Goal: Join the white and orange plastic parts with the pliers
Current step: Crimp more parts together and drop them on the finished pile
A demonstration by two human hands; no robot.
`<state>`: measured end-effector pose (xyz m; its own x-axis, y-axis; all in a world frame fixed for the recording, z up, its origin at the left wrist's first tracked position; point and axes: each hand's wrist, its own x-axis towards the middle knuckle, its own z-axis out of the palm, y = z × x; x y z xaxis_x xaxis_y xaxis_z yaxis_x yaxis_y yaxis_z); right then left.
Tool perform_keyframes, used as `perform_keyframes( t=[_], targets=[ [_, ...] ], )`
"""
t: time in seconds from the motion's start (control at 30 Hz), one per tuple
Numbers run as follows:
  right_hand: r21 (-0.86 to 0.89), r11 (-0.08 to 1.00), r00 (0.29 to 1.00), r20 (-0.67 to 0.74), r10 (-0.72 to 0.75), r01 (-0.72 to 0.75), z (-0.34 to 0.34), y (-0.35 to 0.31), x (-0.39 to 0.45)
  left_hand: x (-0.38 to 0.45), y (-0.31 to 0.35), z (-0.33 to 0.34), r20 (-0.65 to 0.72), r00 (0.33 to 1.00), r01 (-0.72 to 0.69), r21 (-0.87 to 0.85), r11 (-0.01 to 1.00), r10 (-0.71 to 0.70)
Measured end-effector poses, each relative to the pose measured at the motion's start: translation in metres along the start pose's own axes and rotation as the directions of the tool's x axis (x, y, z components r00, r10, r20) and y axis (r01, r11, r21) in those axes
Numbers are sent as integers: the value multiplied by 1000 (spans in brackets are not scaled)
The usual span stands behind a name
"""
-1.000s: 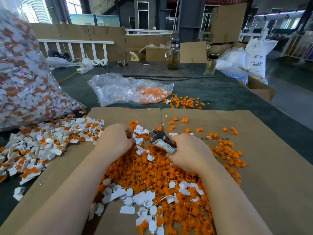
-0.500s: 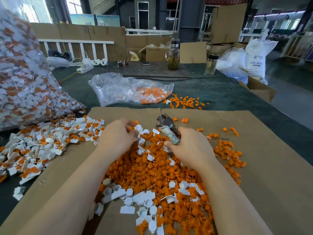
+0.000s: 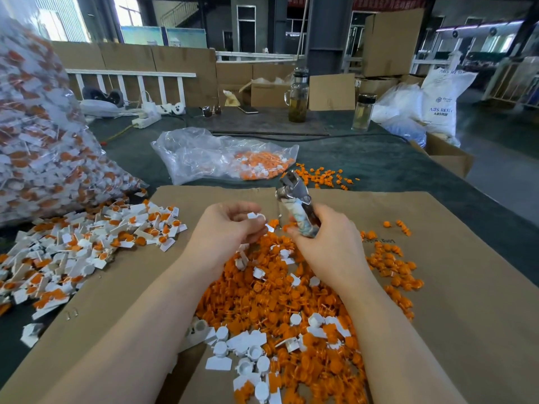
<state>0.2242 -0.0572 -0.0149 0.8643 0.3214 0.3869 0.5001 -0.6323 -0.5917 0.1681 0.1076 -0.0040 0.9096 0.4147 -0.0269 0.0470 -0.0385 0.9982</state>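
My left hand (image 3: 230, 228) is raised above the heap and pinches a small white plastic part (image 3: 256, 216) at its fingertips. My right hand (image 3: 326, 243) grips the wrapped handles of the pliers (image 3: 294, 199), whose metal jaws point up and away. Its fingertips also seem to hold a small orange part (image 3: 288, 228). Below both hands lies a big heap of loose orange parts (image 3: 280, 295) with white parts (image 3: 248, 351) mixed in, on a cardboard sheet (image 3: 466, 287).
Joined white-and-orange pieces (image 3: 87, 249) are heaped at the left, beside a large clear bag (image 3: 38, 135) full of them. A flatter plastic bag (image 3: 221, 156) and scattered orange parts (image 3: 323, 176) lie beyond the cardboard. Two bottles (image 3: 298, 97) and boxes stand at the back.
Both hands have lifted out of the heap. The left came up pinching a white part, and the pliers swung from lying low to pointing upward.
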Motion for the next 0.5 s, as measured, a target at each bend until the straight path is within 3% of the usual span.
perform_keyframes(
  t=[0.27,0.5],
  targets=[
    [310,951,996,-87,33,-4,-6,-6,-4,-11,4,17,-36,999,15,-164,986,-21],
    [317,949,993,-113,28,9,-4,-6,-5,-16,8,24,-53,999,6,-137,991,-14]
  ],
)
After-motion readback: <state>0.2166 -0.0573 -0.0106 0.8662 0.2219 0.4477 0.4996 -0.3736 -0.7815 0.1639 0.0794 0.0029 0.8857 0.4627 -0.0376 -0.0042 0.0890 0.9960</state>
